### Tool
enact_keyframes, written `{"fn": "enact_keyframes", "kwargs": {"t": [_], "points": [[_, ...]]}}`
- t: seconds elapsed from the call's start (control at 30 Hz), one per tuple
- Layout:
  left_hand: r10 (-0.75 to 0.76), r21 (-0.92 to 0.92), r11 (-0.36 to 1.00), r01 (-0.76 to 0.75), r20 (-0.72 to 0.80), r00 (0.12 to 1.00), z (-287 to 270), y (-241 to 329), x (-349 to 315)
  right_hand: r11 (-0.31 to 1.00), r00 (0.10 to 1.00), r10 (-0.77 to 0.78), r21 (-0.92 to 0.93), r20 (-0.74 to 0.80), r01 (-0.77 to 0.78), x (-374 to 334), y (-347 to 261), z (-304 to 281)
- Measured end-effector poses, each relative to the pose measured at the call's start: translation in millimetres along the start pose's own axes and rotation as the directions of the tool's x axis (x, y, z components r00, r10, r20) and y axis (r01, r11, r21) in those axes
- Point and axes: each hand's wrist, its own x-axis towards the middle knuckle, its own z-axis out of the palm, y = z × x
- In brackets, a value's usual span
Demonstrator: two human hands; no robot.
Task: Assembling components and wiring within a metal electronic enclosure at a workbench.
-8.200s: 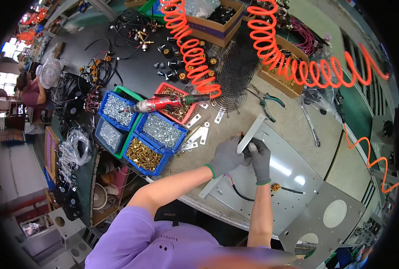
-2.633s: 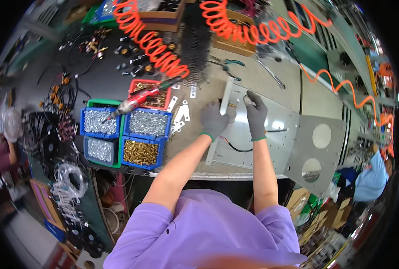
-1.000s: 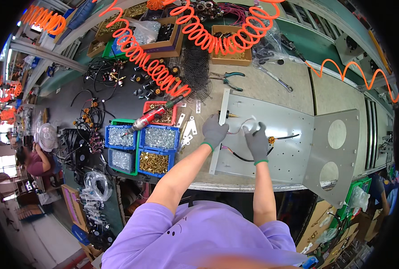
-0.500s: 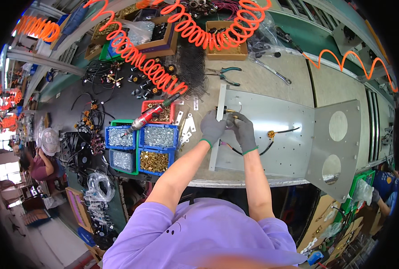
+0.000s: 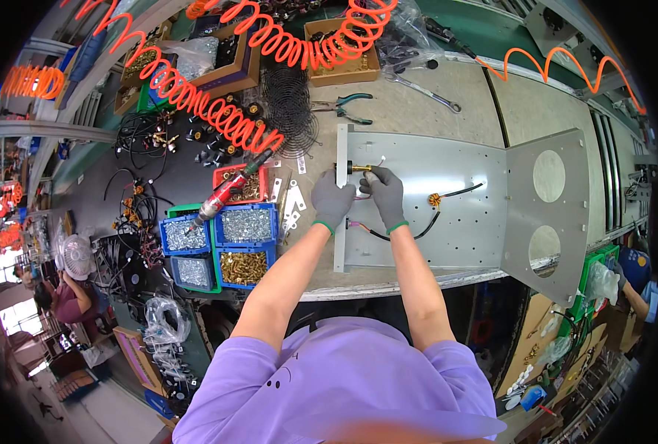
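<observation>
A grey sheet-metal panel (image 5: 447,244) lies before me, with an upright flange (image 5: 341,152) along its left edge. A black and brass fitting (image 5: 358,168) sticks through this flange, its brass end pointing right. My left hand (image 5: 333,200), in a grey glove, is closed at the flange's outer side; what its fingers grip is hidden. My right hand (image 5: 385,198), gloved too, has its fingers pinched at the fitting's brass end. Below the hands a black cable (image 5: 422,233) runs over the panel to an orange-and-black round part (image 5: 435,200).
Blue bins hold silver screws (image 5: 246,223) and brass pieces (image 5: 243,268); a red power driver (image 5: 222,196) rests across them. Pliers (image 5: 350,107) and a wrench (image 5: 427,92) lie behind the panel. Orange coiled hoses (image 5: 222,115) hang overhead. The panel's right side is a plate (image 5: 547,211) with round holes.
The view has shifted, so the bench appears further left and higher. My left hand has drawn back to the flange's outer side, away from my right fingers. More of the fitting shows.
</observation>
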Motion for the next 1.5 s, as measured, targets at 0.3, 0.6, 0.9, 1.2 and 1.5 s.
{"fn": "enact_keyframes", "kwargs": {"t": [0.3,0.6,0.9,1.2,1.5], "points": [[-0.022,0.046,0.999,0.021,0.015,1.0,-4.5,5.6,-0.8,1.0,0.983,-0.011,0.023,0.186,0.007,12.9,-11.9,-14.4],[0.022,-0.006,1.0,-0.022,-0.024,0.999,-2.3,1.2,-0.8,0.946,0.943,0.024,-0.313,0.333,0.086,34.7,-16.9,-18.5],[0.027,-0.012,1.0,-0.027,0.011,1.0,-3.4,3.1,0.2,0.981,0.931,0.044,-0.192,0.363,0.029,36.1,-17.0,-14.6],[0.046,-0.025,0.999,-0.045,0.007,0.999,-3.1,1.7,0.9,0.941,0.944,0.048,-0.331,0.328,0.068,34.2,-18.0,-5.9],[0.031,0.005,1.0,-0.031,0.005,1.0,-2.1,0.7,1.2,0.879,0.947,0.17,-0.477,0.273,-0.02,39.6,-26.8,-5.0]]}}
